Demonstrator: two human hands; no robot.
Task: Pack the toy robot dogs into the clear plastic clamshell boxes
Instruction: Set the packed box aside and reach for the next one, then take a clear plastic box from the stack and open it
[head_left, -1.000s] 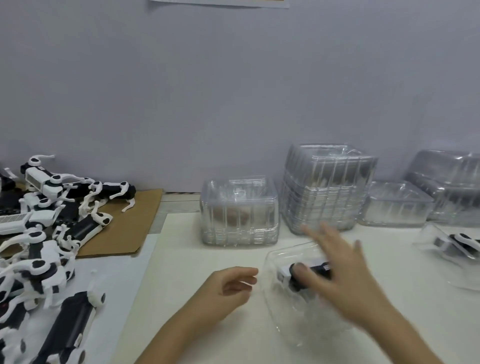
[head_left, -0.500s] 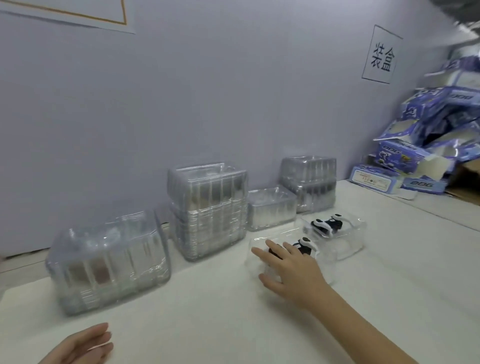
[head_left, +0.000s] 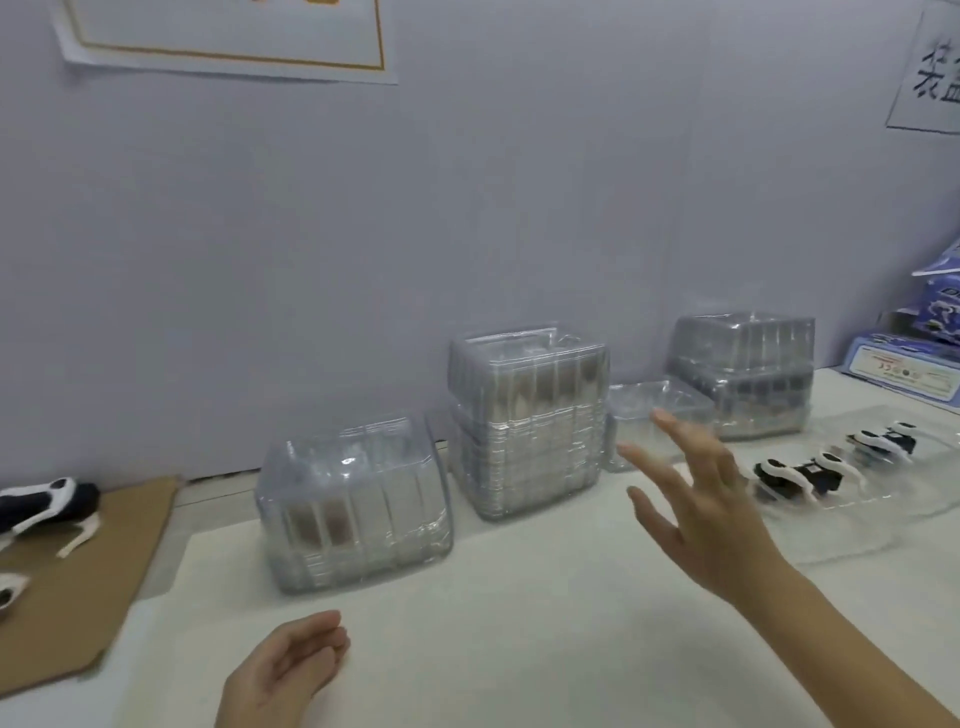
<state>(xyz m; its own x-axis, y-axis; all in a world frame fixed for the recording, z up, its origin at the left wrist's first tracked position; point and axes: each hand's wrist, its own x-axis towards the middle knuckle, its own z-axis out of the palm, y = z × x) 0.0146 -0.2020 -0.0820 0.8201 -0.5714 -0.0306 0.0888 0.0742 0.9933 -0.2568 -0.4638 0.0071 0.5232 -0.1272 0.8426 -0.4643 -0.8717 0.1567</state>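
Observation:
My right hand (head_left: 698, 499) hovers above the table with fingers spread, holding nothing, just in front of the middle stack of clear clamshell boxes (head_left: 527, 421). To its right lie two packed clamshells, each with a black-and-white toy robot dog inside: the nearer one (head_left: 800, 475) and the farther one (head_left: 885, 441). My left hand (head_left: 283, 670) rests low near the table's front with loosely curled fingers, empty. A loose toy dog (head_left: 44, 504) lies on brown cardboard (head_left: 67, 613) at the left edge.
A lower stack of empty clamshells (head_left: 356, 501) stands left of the middle stack. A single tray (head_left: 657, 410) and another stack (head_left: 743, 371) sit further right by the wall. Blue printed cartons (head_left: 906, 364) pile up at the far right.
My right hand has let go of the packed clamshell and lifted left, toward the stacks. The view has swung back left, bringing the cardboard and a loose dog into sight.

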